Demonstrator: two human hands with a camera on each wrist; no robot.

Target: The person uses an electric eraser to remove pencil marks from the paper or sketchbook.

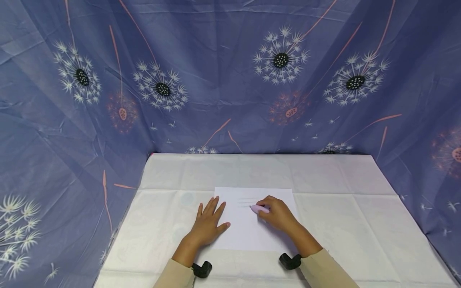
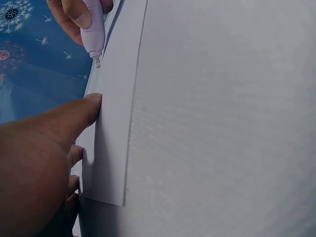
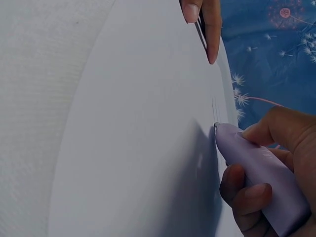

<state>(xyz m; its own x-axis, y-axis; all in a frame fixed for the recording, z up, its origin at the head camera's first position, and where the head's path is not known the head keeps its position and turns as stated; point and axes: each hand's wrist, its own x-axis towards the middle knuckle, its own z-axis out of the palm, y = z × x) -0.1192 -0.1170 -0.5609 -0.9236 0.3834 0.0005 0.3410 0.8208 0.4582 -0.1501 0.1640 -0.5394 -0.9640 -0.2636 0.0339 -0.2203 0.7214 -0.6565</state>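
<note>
A white sheet of paper (image 1: 248,238) lies on the table, with a few faint grey lines (image 1: 246,199) near its upper middle. My left hand (image 1: 207,226) rests on the sheet's left side, fingers spread. On the right, my right hand (image 1: 278,214) grips a lilac electric eraser (image 3: 261,173), thumb and fingers wrapped round its thick body. Its narrow metal-collared tip points left and down at the paper beside the lines. From the left wrist view, the eraser (image 2: 93,32) stands tilted with its tip at or just above the sheet; actual contact is hard to tell.
A creased white cloth (image 1: 335,228) covers the table under the paper. Blue curtains with a dandelion print (image 1: 223,72) hang behind the table and along both sides. Black wrist-worn pieces (image 1: 202,269) sit at both cuffs.
</note>
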